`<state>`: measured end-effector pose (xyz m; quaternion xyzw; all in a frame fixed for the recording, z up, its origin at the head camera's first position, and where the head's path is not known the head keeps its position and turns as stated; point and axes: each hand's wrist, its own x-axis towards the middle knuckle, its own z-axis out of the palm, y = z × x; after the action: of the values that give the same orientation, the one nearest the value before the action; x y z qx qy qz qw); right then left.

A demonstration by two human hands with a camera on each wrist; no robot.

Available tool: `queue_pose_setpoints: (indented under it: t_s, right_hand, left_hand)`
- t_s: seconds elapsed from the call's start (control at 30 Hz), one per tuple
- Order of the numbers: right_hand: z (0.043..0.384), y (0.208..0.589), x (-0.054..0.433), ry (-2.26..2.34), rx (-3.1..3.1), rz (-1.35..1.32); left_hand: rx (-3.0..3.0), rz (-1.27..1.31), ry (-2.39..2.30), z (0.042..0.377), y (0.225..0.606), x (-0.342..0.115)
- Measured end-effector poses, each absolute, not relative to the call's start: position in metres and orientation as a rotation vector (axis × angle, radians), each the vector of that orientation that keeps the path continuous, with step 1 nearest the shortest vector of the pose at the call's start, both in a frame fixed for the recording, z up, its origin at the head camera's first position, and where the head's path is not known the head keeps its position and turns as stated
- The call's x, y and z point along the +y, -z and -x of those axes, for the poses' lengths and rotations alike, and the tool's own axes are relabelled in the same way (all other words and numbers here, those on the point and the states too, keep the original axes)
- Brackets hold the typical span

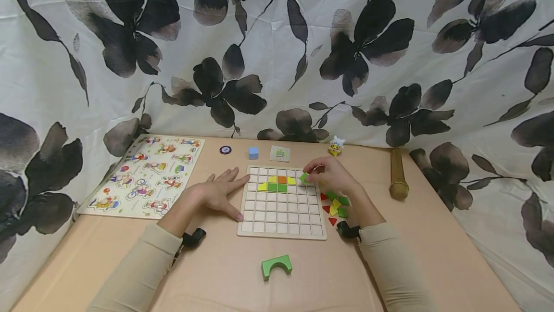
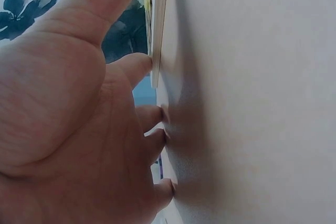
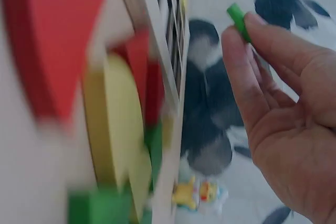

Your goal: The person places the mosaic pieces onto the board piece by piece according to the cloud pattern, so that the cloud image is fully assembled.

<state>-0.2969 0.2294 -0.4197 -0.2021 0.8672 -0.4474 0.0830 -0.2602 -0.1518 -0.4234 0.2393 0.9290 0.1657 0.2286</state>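
Spread-fingered, the left hand [image 1: 218,194] should steady the pale wooden grid board [image 1: 282,228] at its left edge while the right hand [image 1: 331,174], pinching a small green block [image 1: 304,178] over the board's upper right, squares it up before lowering

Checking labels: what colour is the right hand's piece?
The piece is green, clearest in the right wrist view.

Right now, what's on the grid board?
Yellow, orange and green pieces sit on the grid board. The right hand, pinching another green piece, hides whatever lies at the board's far right corner.
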Motion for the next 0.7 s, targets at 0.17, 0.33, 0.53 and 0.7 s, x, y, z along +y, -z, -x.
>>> queue_pose_setpoints:
  t_s: [0.17,0.33,0.53,0.7]
  right_hand:
    - [0.296,0.425,0.205,1.283,2.62,0.677]
    - [0.292,0.428,0.191,1.197,2.663,0.721]
    - [0.289,0.43,0.188,1.127,2.689,0.709]
    - [0.289,0.431,0.187,1.092,2.709,0.687]
  left_hand:
    - [2.558,-0.66,-0.458,0.26,0.424,-0.151]
    - [2.559,-0.662,-0.461,0.26,0.424,-0.151]
    - [2.56,-0.658,-0.457,0.26,0.424,-0.151]
    - [2.565,-0.661,-0.453,0.26,0.425,-0.151]
